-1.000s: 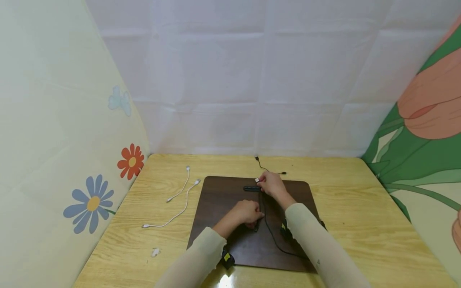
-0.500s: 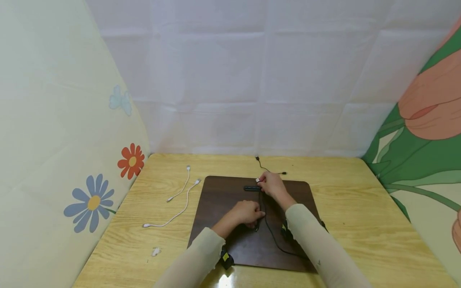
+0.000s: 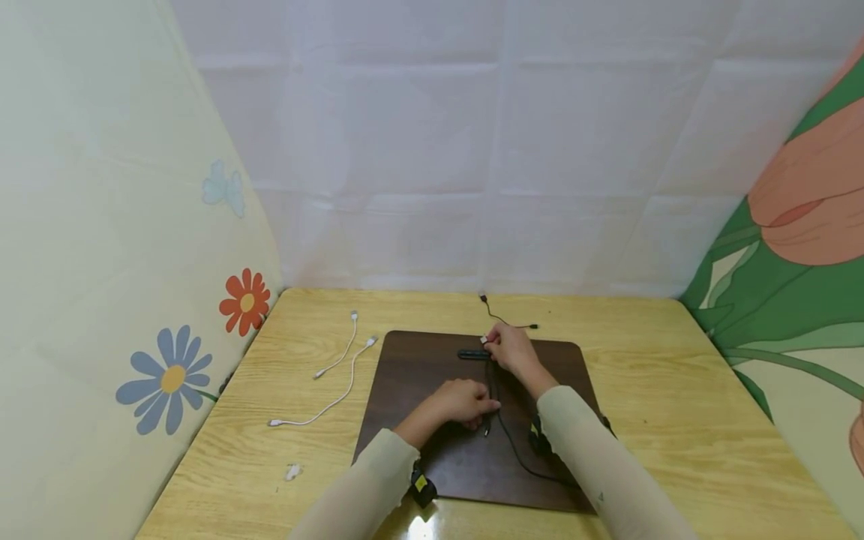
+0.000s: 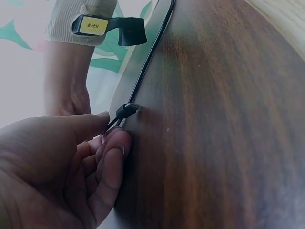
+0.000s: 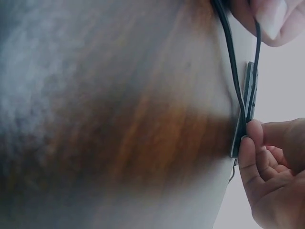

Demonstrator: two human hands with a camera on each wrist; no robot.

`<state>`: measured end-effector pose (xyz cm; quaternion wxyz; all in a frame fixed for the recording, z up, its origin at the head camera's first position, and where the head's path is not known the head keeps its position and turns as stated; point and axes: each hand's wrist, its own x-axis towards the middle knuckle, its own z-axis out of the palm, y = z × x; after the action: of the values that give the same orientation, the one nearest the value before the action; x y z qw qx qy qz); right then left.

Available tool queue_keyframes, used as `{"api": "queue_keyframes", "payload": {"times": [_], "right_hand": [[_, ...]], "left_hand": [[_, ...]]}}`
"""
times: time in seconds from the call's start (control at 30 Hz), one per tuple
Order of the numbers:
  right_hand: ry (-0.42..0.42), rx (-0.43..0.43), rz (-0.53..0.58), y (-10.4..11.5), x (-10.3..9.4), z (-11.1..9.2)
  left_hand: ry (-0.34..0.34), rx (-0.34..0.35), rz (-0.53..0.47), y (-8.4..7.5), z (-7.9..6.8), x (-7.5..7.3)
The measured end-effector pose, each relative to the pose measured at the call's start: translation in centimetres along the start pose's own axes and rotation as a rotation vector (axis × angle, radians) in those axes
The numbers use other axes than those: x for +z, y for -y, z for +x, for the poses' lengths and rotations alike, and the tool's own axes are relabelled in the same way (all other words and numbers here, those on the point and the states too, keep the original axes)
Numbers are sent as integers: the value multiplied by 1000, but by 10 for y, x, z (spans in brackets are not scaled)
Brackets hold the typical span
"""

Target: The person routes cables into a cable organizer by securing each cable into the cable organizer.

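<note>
On the dark brown board (image 3: 432, 450), my left hand (image 3: 461, 403) pinches a thin black cable between thumb and fingers. The cable's small black plug (image 4: 127, 110) sticks out past the fingertips, close over the board. Farther up, my right hand (image 3: 511, 349) pinches the same cable's other end, beside a slim black bar with slots that looks like a USB hub (image 5: 248, 102). A small white and metal plug tip (image 3: 484, 340) shows at the right fingertips. Two black strands (image 5: 232, 57) run between the hands in the right wrist view.
Another black cord (image 3: 523, 461) curves over the board to its lower right. Two white charging cables (image 3: 347, 386) lie on the wooden table (image 3: 675, 420) at left, with a small white scrap (image 3: 292, 472) nearer. Behind the board lies a short black cable (image 3: 498, 316).
My left hand has shifted slightly to the right, and the cable's plug end shows more clearly below its fingers. My right hand stays at the end of the black bar.
</note>
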<state>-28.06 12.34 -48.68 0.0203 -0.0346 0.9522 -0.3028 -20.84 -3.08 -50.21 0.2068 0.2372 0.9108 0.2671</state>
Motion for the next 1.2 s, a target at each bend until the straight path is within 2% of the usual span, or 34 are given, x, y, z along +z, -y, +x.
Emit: {"api": "queue_keyframes", "payload": {"times": [0.43,0.83,1.0,1.2], "right_hand": [[-6,-14,25,-4,1,-3],[-11,-7,137,-7,-10,-5],[-23,-8,132,-7,-17,-3],[-68,-38,74,-10,-25,-1]], "left_hand": [[2,4,-35,-1,-3,1],[-20,14,-40,-2,-7,0],[-28,7,-87,-2,-9,-1],[-39,23,-177,1,-10,-1]]}}
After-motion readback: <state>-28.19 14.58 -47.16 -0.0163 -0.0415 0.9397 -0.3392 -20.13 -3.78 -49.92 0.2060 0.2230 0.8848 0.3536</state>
